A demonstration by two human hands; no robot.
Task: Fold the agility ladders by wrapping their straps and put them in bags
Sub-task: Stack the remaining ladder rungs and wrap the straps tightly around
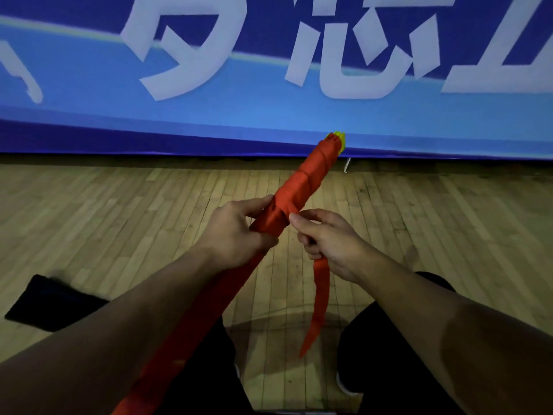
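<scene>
Here, left hand (236, 232) gripping the ladder bundle (302, 181), right hand (329, 238) pinching its red strap (317, 301), forearms converging.

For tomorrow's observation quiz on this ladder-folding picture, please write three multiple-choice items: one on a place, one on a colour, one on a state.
1. Where does the dark bag lie?
A. on the floor at the left
B. on the person's lap
C. hung on the banner

2. What colour is the strap?
A. blue
B. red-orange
C. white

3. What is the right hand doing?
A. resting open
B. pointing at the floor
C. pinching the strap

Answers: 1 A, it lies flat on the wooden floor. 2 B, matching the wrapped ladder bundle. 3 C, strap hangs from its fingers.
</scene>
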